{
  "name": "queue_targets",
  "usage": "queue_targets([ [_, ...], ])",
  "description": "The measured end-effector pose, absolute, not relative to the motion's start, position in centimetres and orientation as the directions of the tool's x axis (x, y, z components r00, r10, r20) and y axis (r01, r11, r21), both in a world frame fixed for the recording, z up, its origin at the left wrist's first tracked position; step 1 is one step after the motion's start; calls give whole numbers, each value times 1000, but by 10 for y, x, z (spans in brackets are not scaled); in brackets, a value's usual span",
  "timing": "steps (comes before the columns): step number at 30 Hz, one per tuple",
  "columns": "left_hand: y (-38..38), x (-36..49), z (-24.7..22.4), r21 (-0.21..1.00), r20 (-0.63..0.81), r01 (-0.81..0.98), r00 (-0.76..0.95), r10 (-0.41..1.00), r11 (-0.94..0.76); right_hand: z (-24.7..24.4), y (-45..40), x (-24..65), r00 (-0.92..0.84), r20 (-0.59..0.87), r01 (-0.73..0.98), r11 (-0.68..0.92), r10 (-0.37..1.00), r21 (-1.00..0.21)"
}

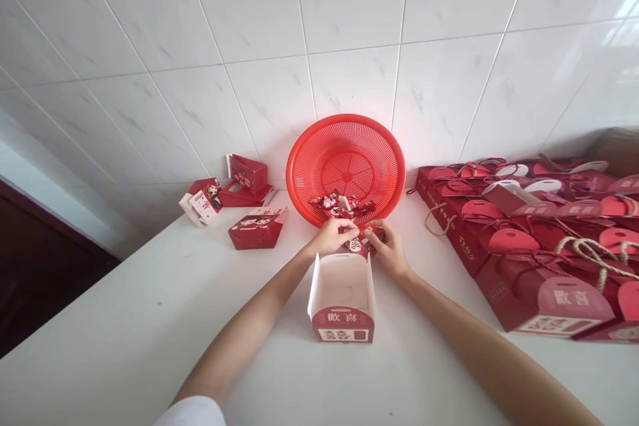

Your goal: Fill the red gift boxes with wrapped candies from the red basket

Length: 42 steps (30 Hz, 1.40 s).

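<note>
An open red-and-white gift box (343, 326) stands upright in front of me, its white inside bare. Just beyond its far wall, my left hand (332, 237) has its fingertips pinched together; whatever is between them is too small to make out. Close beside it, my right hand (392, 249) is closed on a small red-orange wrapped candy (369, 230). Several red-wrapped candies (332, 202) lie in the low front of a red plastic basket (345, 126), which leans tilted against the wall. More red wrapping shows on the table between my hands, partly hidden by the box.
To the right, many closed red gift boxes (544, 299) with rope handles stand in packed rows. At the left back are a small red box (257, 229), a white-and-red box (202, 203) and red cartons (247, 176). A tiled wall (249, 13) borders the white table (164, 306).
</note>
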State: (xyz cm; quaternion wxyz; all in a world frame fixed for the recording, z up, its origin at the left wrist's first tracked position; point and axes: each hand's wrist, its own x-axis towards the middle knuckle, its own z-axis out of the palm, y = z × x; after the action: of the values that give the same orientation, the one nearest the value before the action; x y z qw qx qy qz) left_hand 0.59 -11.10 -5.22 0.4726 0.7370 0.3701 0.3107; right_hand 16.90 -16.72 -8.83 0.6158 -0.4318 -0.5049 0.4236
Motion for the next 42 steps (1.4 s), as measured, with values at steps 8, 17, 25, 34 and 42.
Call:
queue_targets([
  [8,-119,9,-45,918,45,321,496,867,-231,-87,-172,168,186,332,52,329,925,-943],
  [17,-120,4,-31,917,106,254,586,804,-306,-81,-170,173,82,118,-268,136,990,-954],
  [25,-119,5,-38,941,7,270,589,808,-205,-79,-170,173,80,16,-381,45,997,-923],
  [34,-120,4,-31,929,104,206,654,750,-309,-77,-167,176,-30,-50,-516,-58,998,-855],
  [42,-120,2,-28,933,70,226,647,759,-279,-78,-167,173,-39,-38,-517,-53,999,-854],
])
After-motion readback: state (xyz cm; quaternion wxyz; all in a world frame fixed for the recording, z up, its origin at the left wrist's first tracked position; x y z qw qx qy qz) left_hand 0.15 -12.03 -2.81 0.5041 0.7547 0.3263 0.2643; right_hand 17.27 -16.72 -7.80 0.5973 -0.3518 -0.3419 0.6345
